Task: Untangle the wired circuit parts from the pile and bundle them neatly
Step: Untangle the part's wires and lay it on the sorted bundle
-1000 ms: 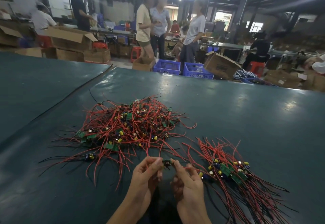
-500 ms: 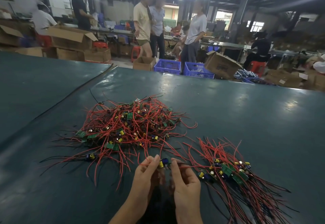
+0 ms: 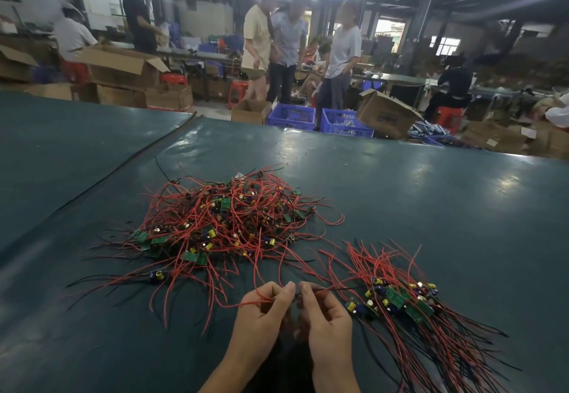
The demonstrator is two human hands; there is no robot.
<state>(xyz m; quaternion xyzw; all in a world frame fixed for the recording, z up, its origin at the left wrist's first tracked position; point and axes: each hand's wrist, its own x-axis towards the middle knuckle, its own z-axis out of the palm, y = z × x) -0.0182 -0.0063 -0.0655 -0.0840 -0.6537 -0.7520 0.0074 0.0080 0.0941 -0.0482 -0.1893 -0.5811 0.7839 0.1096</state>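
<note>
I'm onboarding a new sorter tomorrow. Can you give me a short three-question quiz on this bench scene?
1. True or false: the left hand and the right hand hold nothing.
2. The sorted bundle lies on which side of the hands? A left; B right; C between them.
3. Fill in: the tangled pile looks mostly ___ in colour.
Key: 1 false, both pinch wires; 2 B; 3 red.
</note>
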